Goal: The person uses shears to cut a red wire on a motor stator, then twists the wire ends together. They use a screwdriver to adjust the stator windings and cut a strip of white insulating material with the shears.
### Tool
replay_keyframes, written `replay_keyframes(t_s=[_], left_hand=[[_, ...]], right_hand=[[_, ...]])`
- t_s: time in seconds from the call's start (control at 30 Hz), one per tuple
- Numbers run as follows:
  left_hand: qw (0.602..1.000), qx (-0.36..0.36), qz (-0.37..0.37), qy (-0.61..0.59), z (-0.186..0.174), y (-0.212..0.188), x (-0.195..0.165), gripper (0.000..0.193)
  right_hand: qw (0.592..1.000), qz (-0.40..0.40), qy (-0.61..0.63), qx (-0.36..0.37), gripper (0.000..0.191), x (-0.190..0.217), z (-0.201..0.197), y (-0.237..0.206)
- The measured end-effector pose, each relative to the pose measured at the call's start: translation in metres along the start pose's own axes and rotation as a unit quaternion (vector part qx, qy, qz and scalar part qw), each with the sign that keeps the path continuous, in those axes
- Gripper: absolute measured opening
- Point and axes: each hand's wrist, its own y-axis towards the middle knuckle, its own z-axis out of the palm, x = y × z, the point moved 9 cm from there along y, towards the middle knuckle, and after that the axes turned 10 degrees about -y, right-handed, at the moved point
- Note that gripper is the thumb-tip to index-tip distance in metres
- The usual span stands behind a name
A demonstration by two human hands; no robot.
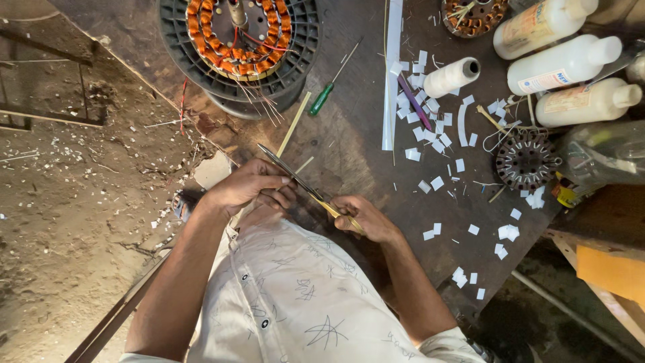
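Observation:
My right hand [363,218] grips the yellow handles of a pair of scissors [295,180]. Their dark blades point up and to the left, past my left hand [248,188]. My left hand is closed at the blades, and its fingers seem to pinch a thin pale strip [294,126] that runs up toward a wound stator. Both hands hover over the near edge of the dark workbench [356,141], just above my white patterned shirt.
A copper-wound stator [238,33] rests on a black spool at the top. Nearby lie a green-handled screwdriver [322,97], a long white strip [392,74], a thread spool [451,77], white bottles [561,64], a bare stator core [525,160] and several paper bits [437,183].

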Motion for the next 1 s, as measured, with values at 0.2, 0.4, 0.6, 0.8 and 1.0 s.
replay_keyframes(t_s=[0.2, 0.4, 0.6, 0.8, 1.0], left_hand=[[1.0, -0.002, -0.014, 0.016, -0.001, 0.005, 0.006, 0.035], [0.996, -0.064, -0.001, 0.066, -0.004, 0.006, 0.002, 0.032], [0.801, -0.314, 0.288, 0.419, 0.007, -0.034, -0.062, 0.019], [0.542, -0.385, 0.412, 0.623, 0.03, -0.026, -0.113, 0.029], [0.609, -0.369, 0.345, 0.611, 0.031, -0.003, -0.101, 0.02]], right_hand=[[0.999, 0.044, -0.016, 0.007, 0.038, -0.006, 0.003, 0.001], [0.996, 0.087, -0.013, 0.014, 0.022, -0.011, 0.001, -0.005], [0.993, -0.041, 0.03, -0.103, 0.051, 0.003, -0.051, -0.03], [0.981, -0.049, 0.015, -0.188, 0.077, 0.015, -0.094, -0.05], [0.981, -0.045, 0.034, -0.187, 0.077, 0.012, -0.091, -0.052]])
